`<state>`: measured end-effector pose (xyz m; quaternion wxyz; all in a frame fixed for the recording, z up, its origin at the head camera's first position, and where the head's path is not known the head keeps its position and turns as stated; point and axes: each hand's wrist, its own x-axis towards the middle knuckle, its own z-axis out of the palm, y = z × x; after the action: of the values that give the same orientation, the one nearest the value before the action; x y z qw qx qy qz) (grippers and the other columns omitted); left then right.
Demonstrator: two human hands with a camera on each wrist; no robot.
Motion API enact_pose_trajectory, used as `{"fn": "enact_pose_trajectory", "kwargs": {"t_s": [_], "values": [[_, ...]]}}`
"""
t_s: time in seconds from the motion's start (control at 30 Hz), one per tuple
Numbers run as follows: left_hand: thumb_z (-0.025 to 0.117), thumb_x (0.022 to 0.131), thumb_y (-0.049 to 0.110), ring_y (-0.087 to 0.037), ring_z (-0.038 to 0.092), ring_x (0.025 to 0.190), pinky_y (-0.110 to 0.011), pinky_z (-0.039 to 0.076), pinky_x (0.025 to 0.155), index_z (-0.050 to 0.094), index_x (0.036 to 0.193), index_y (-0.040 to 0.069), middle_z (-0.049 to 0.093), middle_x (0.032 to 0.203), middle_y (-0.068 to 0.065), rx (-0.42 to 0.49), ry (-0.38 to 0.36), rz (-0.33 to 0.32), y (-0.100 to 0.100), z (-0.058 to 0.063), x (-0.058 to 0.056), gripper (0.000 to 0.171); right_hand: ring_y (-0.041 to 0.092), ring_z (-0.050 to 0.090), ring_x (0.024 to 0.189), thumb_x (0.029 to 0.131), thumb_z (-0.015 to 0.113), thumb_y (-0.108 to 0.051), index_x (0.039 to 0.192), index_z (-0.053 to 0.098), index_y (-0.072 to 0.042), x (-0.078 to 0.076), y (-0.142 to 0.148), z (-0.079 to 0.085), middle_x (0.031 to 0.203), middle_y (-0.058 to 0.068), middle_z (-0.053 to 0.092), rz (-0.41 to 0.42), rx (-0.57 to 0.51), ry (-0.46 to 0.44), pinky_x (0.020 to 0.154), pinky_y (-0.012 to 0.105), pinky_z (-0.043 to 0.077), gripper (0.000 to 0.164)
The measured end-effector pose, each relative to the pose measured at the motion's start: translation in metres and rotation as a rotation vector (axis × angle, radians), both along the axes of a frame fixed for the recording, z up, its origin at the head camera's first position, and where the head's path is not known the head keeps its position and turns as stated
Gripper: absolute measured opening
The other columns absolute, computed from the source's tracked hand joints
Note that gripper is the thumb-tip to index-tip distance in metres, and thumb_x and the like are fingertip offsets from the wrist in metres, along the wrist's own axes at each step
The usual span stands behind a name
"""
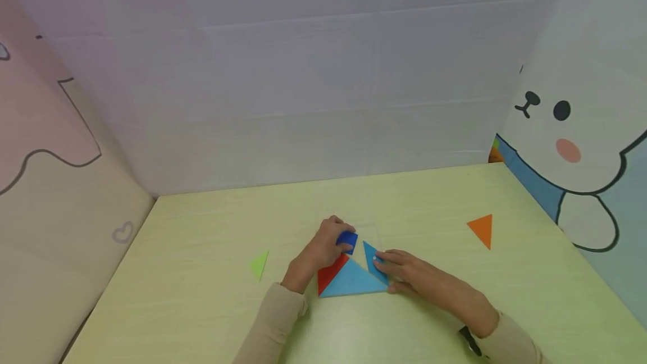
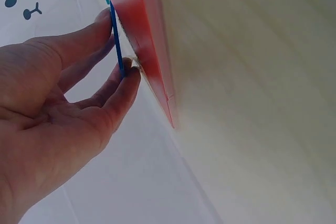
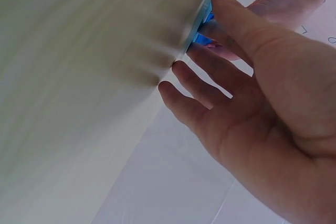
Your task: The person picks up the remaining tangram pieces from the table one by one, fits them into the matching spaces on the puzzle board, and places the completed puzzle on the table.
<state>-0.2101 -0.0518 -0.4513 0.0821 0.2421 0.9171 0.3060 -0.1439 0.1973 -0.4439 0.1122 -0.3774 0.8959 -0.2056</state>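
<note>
My left hand [image 1: 323,245] pinches a dark blue square tile [image 1: 349,238] between thumb and fingers, just above the far tip of a red triangle [image 1: 329,275]. The left wrist view shows this tile edge-on, lifted off the surface. A large light blue triangle [image 1: 352,281] lies flat against the red one. Along its right slanted side is a mid-blue slanted tile [image 1: 372,260], partly covered by my right hand [image 1: 414,274]. The right fingers reach out almost straight over that tile, with the thumb by the light blue triangle's right corner.
A green triangle [image 1: 259,267] lies to the left on the pale wooden table [image 1: 192,296], and an orange triangle [image 1: 483,231] to the right. A white sheet [image 1: 303,72] hangs behind, and cartoon-printed sheets flank both sides.
</note>
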Motion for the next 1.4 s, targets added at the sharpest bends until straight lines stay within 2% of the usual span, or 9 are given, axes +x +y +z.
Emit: {"fn": "enact_pose_trajectory", "kwargs": {"t_s": [0.23,0.43,0.63,0.83,1.1,1.4], "values": [[0.070,0.098,0.008,-0.035,0.049,0.125,-0.050,0.052,0.101,0.067,0.131,0.004,0.057,0.130,-0.015,-0.015,0.005,-0.044,-0.0009,-0.0008,-0.0015,0.033,0.043,0.044,0.139,0.101,0.065,-0.017,0.147,0.053,0.002,-0.0004,0.0010,-0.0004,0.155,0.021,0.046,-0.011,-0.002,-0.016,0.108,0.054,0.044,0.051],[0.069,0.099,0.010,-0.032,0.049,0.125,-0.048,0.052,0.102,0.067,0.132,0.005,0.057,0.131,-0.014,-0.023,0.000,-0.051,-0.0007,-0.0014,-0.0021,0.034,0.043,0.042,0.140,0.102,0.064,-0.018,0.148,0.052,0.001,-0.0006,0.0008,-0.0007,0.156,0.020,0.046,-0.018,-0.002,-0.031,0.109,0.055,0.044,0.052],[0.067,0.099,0.006,-0.032,0.052,0.123,-0.042,0.053,0.101,0.066,0.133,0.000,0.060,0.131,-0.016,-0.037,0.026,-0.090,0.0004,0.0001,-0.0005,0.034,0.043,0.043,0.140,0.102,0.064,-0.018,0.148,0.052,0.002,-0.0010,0.0014,-0.0014,0.155,0.021,0.046,-0.003,-0.014,-0.010,0.108,0.054,0.045,0.051],[0.065,0.101,0.006,-0.033,0.053,0.124,-0.042,0.051,0.104,0.064,0.136,-0.003,0.057,0.134,-0.018,-0.048,0.027,-0.122,0.0008,0.0001,0.0037,0.036,0.044,0.046,0.137,0.102,0.064,-0.019,0.145,0.053,0.005,-0.0012,0.0020,-0.0033,0.152,0.024,0.048,0.031,-0.036,0.045,0.107,0.052,0.047,0.051],[0.069,0.099,0.010,-0.033,0.054,0.127,-0.043,0.049,0.107,0.060,0.139,-0.006,0.054,0.138,-0.020,-0.065,0.056,-0.154,-0.0008,0.0001,0.0072,0.043,0.043,0.044,0.139,0.103,0.063,-0.021,0.148,0.051,0.003,-0.0002,0.0023,-0.0020,0.155,0.021,0.046,0.012,-0.028,-0.001,0.108,0.052,0.045,0.052],[0.066,0.101,0.009,-0.032,0.054,0.130,-0.042,0.047,0.109,0.059,0.140,-0.003,0.053,0.142,-0.017,-0.087,0.031,-0.168,0.0006,0.0004,0.0061,0.042,0.044,0.046,0.136,0.102,0.064,-0.021,0.146,0.053,0.004,-0.0016,0.0040,-0.0066,0.153,0.023,0.048,0.038,-0.037,0.063,0.106,0.051,0.048,0.051]]}}
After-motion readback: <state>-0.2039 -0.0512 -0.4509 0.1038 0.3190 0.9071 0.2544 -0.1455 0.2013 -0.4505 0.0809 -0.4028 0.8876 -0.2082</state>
